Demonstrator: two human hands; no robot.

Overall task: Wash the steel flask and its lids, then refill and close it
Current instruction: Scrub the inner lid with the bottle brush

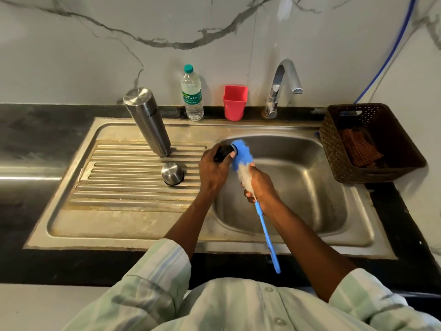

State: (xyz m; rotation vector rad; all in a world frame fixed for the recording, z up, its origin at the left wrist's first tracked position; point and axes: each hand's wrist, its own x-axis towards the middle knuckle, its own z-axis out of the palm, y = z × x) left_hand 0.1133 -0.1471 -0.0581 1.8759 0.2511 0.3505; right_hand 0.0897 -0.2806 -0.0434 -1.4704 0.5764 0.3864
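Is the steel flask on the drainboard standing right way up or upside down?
Upside down. The steel flask stands on the ribbed drainboard with its closed flat base on top and its mouth end down against the ribs.

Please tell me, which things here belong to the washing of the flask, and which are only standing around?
Part of the job:
- steel flask, upside down on the drainboard
- steel cap on the drainboard
- black inner lid, gripped by the left hand
- bottle brush, gripped by the right hand
- tap

Probably for the refill:
- water bottle

Standing around:
- red cup
- brown basket holding cloths
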